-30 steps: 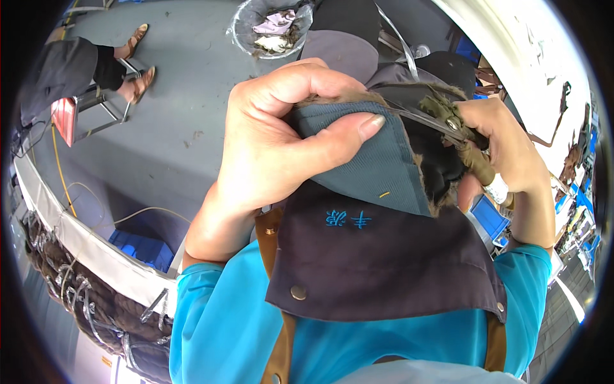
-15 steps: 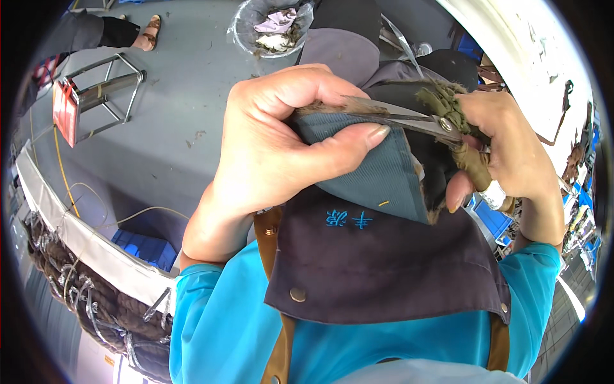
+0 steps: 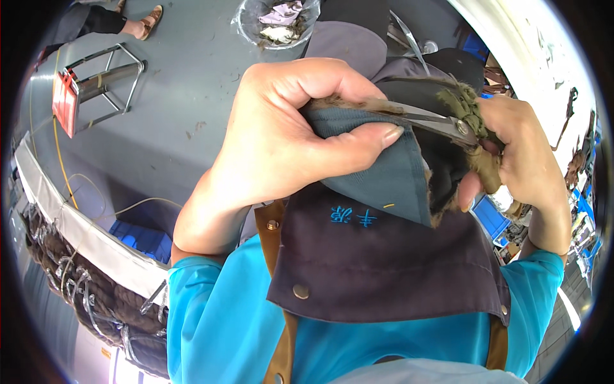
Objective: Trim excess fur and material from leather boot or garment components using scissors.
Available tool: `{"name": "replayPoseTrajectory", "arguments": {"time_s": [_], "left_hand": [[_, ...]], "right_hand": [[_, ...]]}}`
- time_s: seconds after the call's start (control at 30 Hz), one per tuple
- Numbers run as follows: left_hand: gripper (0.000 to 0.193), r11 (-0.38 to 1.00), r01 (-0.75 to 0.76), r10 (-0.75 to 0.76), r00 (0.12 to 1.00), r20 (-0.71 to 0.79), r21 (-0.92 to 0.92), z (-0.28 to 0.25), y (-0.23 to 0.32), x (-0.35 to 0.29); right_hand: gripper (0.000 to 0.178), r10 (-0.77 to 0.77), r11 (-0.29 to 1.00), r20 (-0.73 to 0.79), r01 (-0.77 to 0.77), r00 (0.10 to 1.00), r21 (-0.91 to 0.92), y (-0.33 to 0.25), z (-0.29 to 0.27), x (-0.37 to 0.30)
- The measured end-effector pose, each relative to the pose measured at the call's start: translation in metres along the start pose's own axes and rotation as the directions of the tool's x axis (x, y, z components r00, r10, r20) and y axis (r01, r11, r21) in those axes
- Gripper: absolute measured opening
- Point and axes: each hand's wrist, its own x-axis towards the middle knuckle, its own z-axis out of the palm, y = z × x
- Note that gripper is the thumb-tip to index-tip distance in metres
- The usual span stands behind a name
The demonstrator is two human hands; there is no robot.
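My left hand (image 3: pixel 288 131) pinches a folded piece of blue-grey ribbed fabric (image 3: pixel 377 166) between thumb and fingers. Brown fur shows along the fabric's upper and right edges. My right hand (image 3: pixel 511 141) grips a pair of scissors (image 3: pixel 441 121) whose handles are wrapped in olive cloth (image 3: pixel 462 109). The blades point left and lie along the furry top edge, just above my left thumb; their tips are hidden near my left fingers. A short yellow thread or mark (image 3: pixel 389 205) shows on the fabric's lower part.
A lined bin (image 3: pixel 278 41) with scraps stands on the floor beyond my left hand. A metal-framed stool with a red seat (image 3: pixel 65 102) is at the left, a person's foot (image 3: pixel 150 22) behind it. Blue crates (image 3: pixel 142 242) and bundled brown fur (image 3: pixel 96 301) sit lower left.
Both hands have shifted slightly right with the fabric and scissors. The blades now reach less far past my left thumb, with their tips out of sight.
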Motion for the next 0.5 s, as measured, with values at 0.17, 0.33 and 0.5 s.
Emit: {"name": "replayPoseTrajectory", "arguments": {"time_s": [0.17, 0.33, 0.5], "left_hand": [[0.014, 1.000, 0.019, -0.019, 0.999, 0.029, 0.017, -0.001, 0.002, -0.001], [0.015, 0.998, 0.053, -0.055, 0.996, 0.070, 0.024, -0.003, 0.003, 0.000], [0.016, 0.999, 0.050, -0.052, 0.995, 0.091, 0.020, -0.003, 0.001, 0.001]], "right_hand": [[0.025, -0.009, 0.997, 0.058, 0.014, 0.998, -0.081, 0.001, -0.007, -0.001], [0.028, 0.013, 0.992, 0.049, -0.007, 0.999, -0.123, 0.000, -0.013, -0.005], [0.030, 0.003, 0.984, 0.054, 0.006, 0.999, -0.177, -0.006, -0.014, 0.000]]}}
